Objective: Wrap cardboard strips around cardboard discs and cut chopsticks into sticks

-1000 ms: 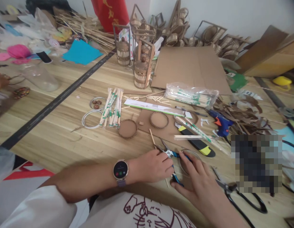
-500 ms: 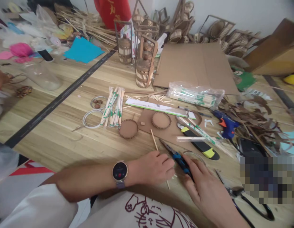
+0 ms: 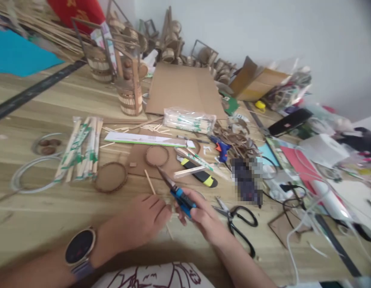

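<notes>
My left hand (image 3: 146, 220), a watch on its wrist, is closed over a thin wooden chopstick (image 3: 149, 182). One end of the stick shows beyond the knuckles and the other pokes out below the hand; the grip itself is hidden. Close beside it, my right hand (image 3: 205, 218) is wrapped round the blue handles of a pair of pliers (image 3: 181, 200). Their pointed jaws aim up and left, near a round cardboard disc with a braided rim (image 3: 157, 156). Another rimmed disc (image 3: 111, 177) lies farther left.
Black-handled scissors (image 3: 233, 216) lie right of my right hand. Beyond are a utility knife (image 3: 200, 174), a blue glue gun (image 3: 221, 148), a ruler-like white strip (image 3: 146, 139) and wrapped chopsticks (image 3: 83, 148). Small wooden buckets (image 3: 129, 98) and a cardboard sheet (image 3: 185, 88) stand behind.
The view has swung to the right, bringing more of the table's right side in. My right hand now curls more fully round the pliers, nearer my left hand, which stays on the chopstick.
</notes>
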{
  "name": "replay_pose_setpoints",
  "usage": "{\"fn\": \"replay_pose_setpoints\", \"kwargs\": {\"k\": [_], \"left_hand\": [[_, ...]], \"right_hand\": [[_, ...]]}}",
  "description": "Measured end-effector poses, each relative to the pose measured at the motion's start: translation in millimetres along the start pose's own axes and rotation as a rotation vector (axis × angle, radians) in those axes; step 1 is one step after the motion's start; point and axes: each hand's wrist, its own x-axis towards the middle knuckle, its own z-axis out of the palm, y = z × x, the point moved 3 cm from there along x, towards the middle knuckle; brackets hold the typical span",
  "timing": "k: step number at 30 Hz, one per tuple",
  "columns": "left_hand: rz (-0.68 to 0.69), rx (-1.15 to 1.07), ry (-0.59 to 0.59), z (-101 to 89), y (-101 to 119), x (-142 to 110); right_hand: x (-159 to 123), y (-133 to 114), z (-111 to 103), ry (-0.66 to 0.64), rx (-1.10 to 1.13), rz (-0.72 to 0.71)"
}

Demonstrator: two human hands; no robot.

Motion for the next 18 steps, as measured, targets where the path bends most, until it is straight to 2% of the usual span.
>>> {"fn": "replay_pose_setpoints", "kwargs": {"k": [5, 8, 11, 13, 15, 18], "left_hand": [[0.026, 0.011, 0.119, -7.0, -2.7, -0.5], [0.045, -0.018, 0.159, -9.4, -0.5, 1.0], [0.072, -0.045, 0.181, -9.7, 2.2, 2.7], [0.082, -0.053, 0.181, -8.7, 3.1, 3.1], [0.082, -0.061, 0.18, -7.5, 3.0, 2.7], [0.077, -0.078, 0.169, -5.3, 2.4, 0.8]], "right_hand": [[4.8, -12.7, 13.0, -0.021, -0.051, 0.018], [1.3, -16.7, 12.2, 0.053, -0.284, -0.032], [-7.1, -18.5, 0.8, 0.25, -0.589, -0.121], [-17.0, -20.2, -14.5, 0.423, -0.747, -0.191], [-31.2, -23.9, -38.0, 0.648, -0.87, -0.249], [-58.8, -32.0, -82.6, 0.973, -0.972, -0.253]]}}
